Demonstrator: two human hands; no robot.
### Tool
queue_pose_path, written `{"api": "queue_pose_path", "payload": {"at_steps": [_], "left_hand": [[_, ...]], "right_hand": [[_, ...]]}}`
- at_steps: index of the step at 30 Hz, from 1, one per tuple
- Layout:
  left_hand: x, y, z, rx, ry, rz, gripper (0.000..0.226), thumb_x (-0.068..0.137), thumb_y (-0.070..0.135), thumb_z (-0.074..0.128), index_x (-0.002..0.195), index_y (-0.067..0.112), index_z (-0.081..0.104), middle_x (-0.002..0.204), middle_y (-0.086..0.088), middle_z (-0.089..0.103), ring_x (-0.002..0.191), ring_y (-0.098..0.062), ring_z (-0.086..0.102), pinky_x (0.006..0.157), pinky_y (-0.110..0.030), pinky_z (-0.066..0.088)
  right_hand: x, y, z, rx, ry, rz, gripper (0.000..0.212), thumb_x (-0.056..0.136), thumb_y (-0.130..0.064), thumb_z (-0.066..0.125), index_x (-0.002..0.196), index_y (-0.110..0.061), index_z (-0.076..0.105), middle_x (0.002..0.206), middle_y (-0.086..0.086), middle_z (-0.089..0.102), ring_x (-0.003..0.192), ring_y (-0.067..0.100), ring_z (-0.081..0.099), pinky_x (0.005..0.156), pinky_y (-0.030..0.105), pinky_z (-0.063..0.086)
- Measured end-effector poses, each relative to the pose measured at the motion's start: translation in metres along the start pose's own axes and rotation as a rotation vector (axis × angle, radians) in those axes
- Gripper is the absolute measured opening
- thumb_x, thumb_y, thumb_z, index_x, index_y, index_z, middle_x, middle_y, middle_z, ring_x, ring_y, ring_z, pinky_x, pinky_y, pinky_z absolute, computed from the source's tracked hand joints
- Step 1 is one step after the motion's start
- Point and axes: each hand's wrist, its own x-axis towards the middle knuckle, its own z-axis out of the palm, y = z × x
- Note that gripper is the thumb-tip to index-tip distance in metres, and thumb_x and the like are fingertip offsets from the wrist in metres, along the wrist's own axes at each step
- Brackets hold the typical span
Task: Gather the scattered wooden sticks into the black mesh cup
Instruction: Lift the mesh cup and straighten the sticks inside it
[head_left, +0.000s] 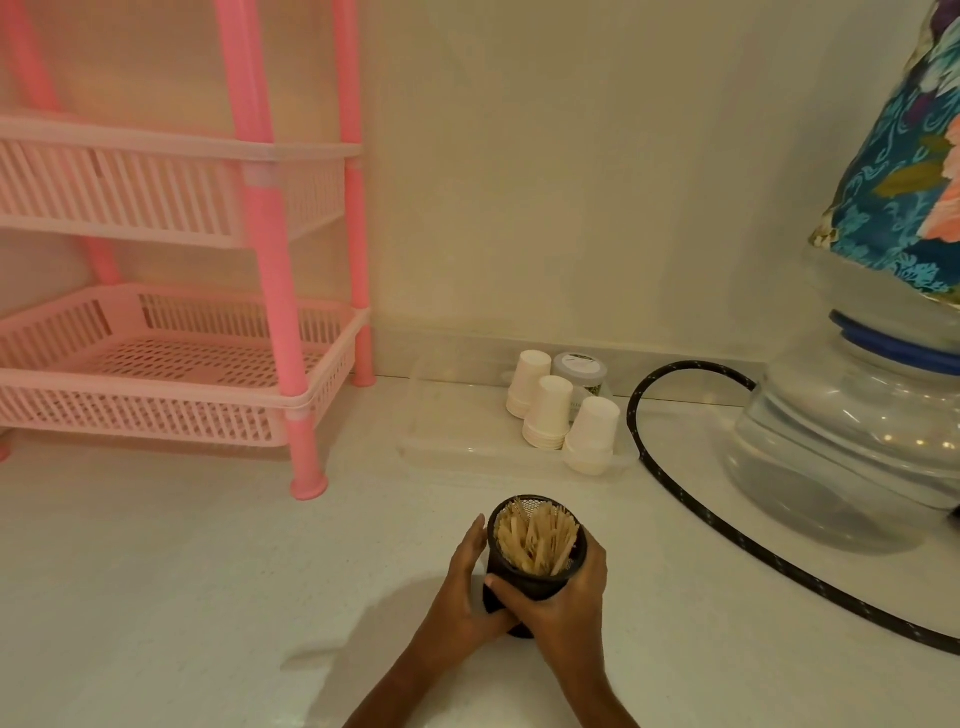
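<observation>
Clasping mesh cup (540, 583): left hand (467, 590), right hand (567, 608).

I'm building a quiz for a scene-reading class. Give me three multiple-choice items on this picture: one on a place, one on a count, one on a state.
1. Where do the white paper cups stand? A) on a metal shelf B) in the clear plastic tray by the wall C) in a cardboard box
2. How many stacks of them? A) two B) three C) five
3. Who holds the black mesh cup of wooden sticks? A) nobody B) one hand C) both hands
Key: 1 B, the tray's rim surrounds them; 2 B, three stacks show; 3 C, left hand and right hand grip its sides.
</observation>
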Motion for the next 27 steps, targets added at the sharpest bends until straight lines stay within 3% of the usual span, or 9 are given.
{"api": "queue_pose_path", "payload": {"at_steps": [3, 5, 8, 10, 13, 17, 20, 23, 27], "left_hand": [[-0.003, 0.004, 0.005, -0.056, 0.026, -0.006, 0.076, 0.062, 0.035, 0.071, 0.126, 0.032, 0.031, 0.132, 0.011, 0.043, 0.120, 0.001, 0.049, 0.093, -0.013, 0.047], [-0.004, 0.002, 0.006, -0.077, 0.051, -0.005, 0.069, 0.058, 0.039, 0.070, 0.119, 0.031, 0.037, 0.121, 0.015, 0.047, 0.107, 0.010, 0.056, 0.079, -0.004, 0.047], [-0.002, -0.004, 0.001, -0.042, 0.030, -0.017, 0.082, 0.050, 0.040, 0.074, 0.121, 0.024, 0.036, 0.117, 0.018, 0.044, 0.104, 0.023, 0.049, 0.075, 0.003, 0.043], [0.002, -0.003, -0.003, 0.009, -0.041, -0.032, 0.082, 0.047, 0.038, 0.077, 0.117, 0.029, 0.035, 0.122, 0.014, 0.043, 0.109, 0.011, 0.051, 0.079, -0.001, 0.044], [0.004, -0.002, -0.008, 0.040, -0.083, -0.044, 0.081, 0.049, 0.030, 0.079, 0.116, 0.030, 0.034, 0.128, 0.003, 0.040, 0.117, -0.003, 0.046, 0.085, -0.007, 0.046], [0.000, 0.003, -0.007, 0.098, -0.089, -0.006, 0.088, 0.051, 0.044, 0.075, 0.123, 0.037, 0.025, 0.130, 0.013, 0.032, 0.124, -0.001, 0.037, 0.096, -0.005, 0.036], [-0.001, 0.003, -0.006, 0.075, -0.093, -0.018, 0.089, 0.050, 0.046, 0.075, 0.123, 0.037, 0.025, 0.133, 0.010, 0.033, 0.126, -0.006, 0.038, 0.099, -0.009, 0.039], [-0.001, 0.003, -0.005, 0.096, -0.095, -0.011, 0.091, 0.050, 0.049, 0.073, 0.124, 0.041, 0.021, 0.132, 0.018, 0.029, 0.125, -0.001, 0.035, 0.094, -0.001, 0.035], [-0.001, 0.000, -0.006, 0.031, -0.095, -0.006, 0.086, 0.051, 0.051, 0.075, 0.122, 0.039, 0.027, 0.133, 0.014, 0.033, 0.127, -0.007, 0.037, 0.095, -0.008, 0.041]], "right_hand": [[-0.008, -0.003, 0.004, 0.034, -0.070, 0.046, 0.102, 0.037, -0.036, 0.092, 0.123, -0.016, 0.040, 0.112, -0.002, 0.044, 0.108, 0.017, 0.045, 0.093, 0.031, 0.044], [-0.012, -0.002, 0.001, 0.130, -0.203, 0.086, 0.096, 0.039, -0.042, 0.087, 0.119, -0.026, 0.036, 0.118, -0.002, 0.044, 0.111, 0.011, 0.050, 0.091, 0.026, 0.048], [-0.003, 0.001, -0.017, 0.269, -0.465, 0.116, 0.086, 0.048, -0.028, 0.083, 0.115, -0.033, 0.029, 0.124, -0.009, 0.044, 0.109, -0.009, 0.053, 0.080, 0.007, 0.048], [0.004, 0.003, -0.024, 0.266, -0.522, 0.119, 0.088, 0.051, -0.021, 0.082, 0.117, -0.034, 0.027, 0.124, -0.011, 0.045, 0.110, -0.009, 0.052, 0.081, 0.004, 0.046], [0.008, 0.003, -0.020, 0.215, -0.463, 0.100, 0.086, 0.045, -0.027, 0.085, 0.116, -0.034, 0.037, 0.118, -0.012, 0.054, 0.109, -0.002, 0.054, 0.083, 0.005, 0.046], [0.011, 0.010, -0.015, 0.171, -0.279, 0.081, 0.083, 0.049, -0.016, 0.088, 0.110, -0.042, 0.039, 0.113, -0.021, 0.052, 0.104, -0.008, 0.052, 0.079, -0.003, 0.041], [0.013, 0.013, -0.013, 0.149, -0.300, 0.056, 0.084, 0.050, -0.014, 0.089, 0.111, -0.043, 0.038, 0.114, -0.020, 0.051, 0.106, -0.004, 0.051, 0.079, 0.000, 0.044], [0.014, 0.013, -0.012, 0.162, -0.255, 0.065, 0.085, 0.049, -0.018, 0.089, 0.113, -0.041, 0.037, 0.115, -0.018, 0.052, 0.109, -0.001, 0.051, 0.081, 0.001, 0.046], [0.013, 0.011, -0.010, 0.157, -0.263, 0.051, 0.088, 0.047, -0.023, 0.090, 0.116, -0.038, 0.038, 0.117, -0.014, 0.053, 0.111, 0.005, 0.053, 0.086, 0.011, 0.048]]}}
